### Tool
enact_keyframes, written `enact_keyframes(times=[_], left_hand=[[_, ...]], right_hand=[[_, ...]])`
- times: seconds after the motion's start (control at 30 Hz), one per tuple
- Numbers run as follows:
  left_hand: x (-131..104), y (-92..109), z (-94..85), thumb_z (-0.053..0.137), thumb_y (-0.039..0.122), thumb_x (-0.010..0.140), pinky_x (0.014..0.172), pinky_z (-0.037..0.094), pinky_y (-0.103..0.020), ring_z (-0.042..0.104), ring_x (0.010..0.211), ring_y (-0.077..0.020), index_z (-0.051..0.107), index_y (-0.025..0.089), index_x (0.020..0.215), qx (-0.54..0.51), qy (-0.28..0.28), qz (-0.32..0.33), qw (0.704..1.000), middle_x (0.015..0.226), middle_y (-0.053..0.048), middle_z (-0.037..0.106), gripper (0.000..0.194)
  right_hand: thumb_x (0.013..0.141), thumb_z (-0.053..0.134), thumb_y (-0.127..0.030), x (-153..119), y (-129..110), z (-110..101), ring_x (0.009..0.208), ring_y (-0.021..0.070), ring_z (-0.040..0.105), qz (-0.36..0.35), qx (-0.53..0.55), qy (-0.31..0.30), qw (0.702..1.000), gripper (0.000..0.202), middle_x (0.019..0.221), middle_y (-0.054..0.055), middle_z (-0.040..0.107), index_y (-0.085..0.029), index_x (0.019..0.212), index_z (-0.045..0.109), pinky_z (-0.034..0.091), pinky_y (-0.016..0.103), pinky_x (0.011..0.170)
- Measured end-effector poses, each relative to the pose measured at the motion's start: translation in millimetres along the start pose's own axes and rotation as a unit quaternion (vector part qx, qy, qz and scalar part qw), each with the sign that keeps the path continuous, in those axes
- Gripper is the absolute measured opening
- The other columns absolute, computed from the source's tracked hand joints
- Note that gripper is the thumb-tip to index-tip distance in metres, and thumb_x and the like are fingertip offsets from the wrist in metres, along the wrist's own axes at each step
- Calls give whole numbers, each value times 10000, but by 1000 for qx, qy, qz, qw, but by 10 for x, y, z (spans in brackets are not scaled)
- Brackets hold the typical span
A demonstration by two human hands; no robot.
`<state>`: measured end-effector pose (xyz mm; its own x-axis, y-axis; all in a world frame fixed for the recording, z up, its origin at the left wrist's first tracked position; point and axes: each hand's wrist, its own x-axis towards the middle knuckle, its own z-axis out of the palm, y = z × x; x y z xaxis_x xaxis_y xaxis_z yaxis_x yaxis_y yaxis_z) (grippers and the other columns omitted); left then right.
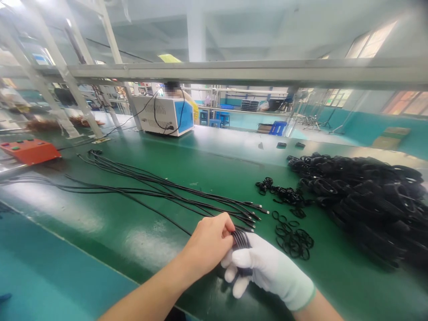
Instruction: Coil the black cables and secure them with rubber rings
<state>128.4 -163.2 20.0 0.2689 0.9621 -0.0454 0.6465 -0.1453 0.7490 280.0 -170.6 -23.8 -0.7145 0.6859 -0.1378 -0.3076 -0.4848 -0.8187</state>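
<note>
Between my hands is a coiled black cable [241, 240], wound into a tight bundle of several loops. My bare left hand [212, 240] pinches the coil from its left side with thumb and fingers. My right hand [257, 263], in a white glove, wraps round the same coil from the right, its fingers curled beneath. Just beyond my hands, several long straight black cables [187, 192] lie across the green table [160, 249], their metal plugs pointing toward the right. To the right of the coil lie loose black rings [294, 240], thin and band-like.
A large heap of coiled black cables [364, 200] covers the table's right side, with a small pile of black bands [289, 195] beside it. A white and blue machine [167, 116] stands at the back; an orange control box [30, 151] sits far left. A metal rail [214, 71] crosses above.
</note>
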Motion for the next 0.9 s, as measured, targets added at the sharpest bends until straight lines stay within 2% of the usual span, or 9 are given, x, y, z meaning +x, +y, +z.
enact_keyframes(times=[0.13, 0.3, 0.43, 0.53, 0.6, 0.7, 0.77, 0.8, 0.9], left_hand=[[-56, 80, -47, 446, 121, 723, 532, 358, -217, 538, 592, -124, 549, 211, 703, 59, 10, 19, 998, 659, 21, 616, 138], [-21, 115, -48, 465, 117, 722, 524, 350, -220, 518, 559, -120, 550, 206, 683, 78, 8, 23, 997, 636, 20, 607, 129], [60, 96, -24, 478, 146, 730, 508, 354, -214, 508, 549, -117, 551, 201, 688, 55, -8, 25, 998, 626, 21, 596, 101], [163, 63, -87, 509, 162, 710, 521, 385, -208, 533, 591, -122, 561, 190, 734, -7, -48, 30, 998, 657, 20, 602, 64], [266, 52, -174, 551, 201, 705, 550, 413, -215, 553, 625, -130, 574, 176, 811, -55, -76, 33, 995, 702, 12, 612, 111], [455, 85, -233, 557, 290, 752, 590, 419, -236, 555, 652, -140, 587, 177, 865, -42, -49, 58, 996, 747, 3, 619, 162], [563, 148, -130, 523, 280, 782, 603, 403, -240, 548, 666, -146, 599, 196, 820, 18, -39, 97, 994, 748, 8, 622, 120], [604, 190, -31, 518, 255, 782, 614, 398, -241, 549, 683, -151, 604, 203, 792, 48, -53, 123, 990, 750, 9, 622, 102], [689, 320, 374, 539, 185, 744, 660, 391, -251, 562, 742, -173, 617, 215, 740, 100, -115, 188, 970, 790, 3, 624, 83]], right_hand=[[721, 668, -206, 0, -9, 33, 731, 158, 598, 6, 14, -14, 1000, 303, 835, 73, 551, -89, 993, 604, 567, 256, 526], [690, 694, -236, 9, -33, 53, 666, 141, 586, 14, 5, 0, 1000, 298, 769, 53, 535, -82, 934, 621, 550, 229, 481], [668, 691, -227, 23, -24, 51, 601, 122, 573, 18, -2, 30, 999, 268, 764, 47, 548, -95, 887, 614, 530, 215, 442], [640, 691, -216, -6, -111, 50, 559, 113, 553, 9, -5, 53, 999, 234, 750, 62, 573, -83, 815, 611, 499, 200, 396], [626, 705, -220, -94, -265, 2, 538, 119, 553, -12, 1, 86, 996, 252, 716, 61, 592, -87, 820, 613, 482, 206, 384], [639, 728, -249, -352, -579, -180, 613, 159, 610, -126, 50, 181, 974, 362, 740, 51, 633, -131, 958, 605, 506, 241, 464], [696, 701, -275, -545, -752, -333, 752, 197, 650, -214, 86, 239, 943, 365, 798, 48, 655, -163, 1027, 594, 533, 270, 559], [725, 680, -279, -623, -807, -401, 820, 218, 654, -239, 95, 257, 932, 344, 814, 46, 660, -170, 1039, 592, 543, 286, 597], [768, 641, -262, -722, -848, -529, 916, 259, 647, -250, 96, 275, 923, 309, 846, 47, 667, -172, 1058, 584, 558, 315, 630]])
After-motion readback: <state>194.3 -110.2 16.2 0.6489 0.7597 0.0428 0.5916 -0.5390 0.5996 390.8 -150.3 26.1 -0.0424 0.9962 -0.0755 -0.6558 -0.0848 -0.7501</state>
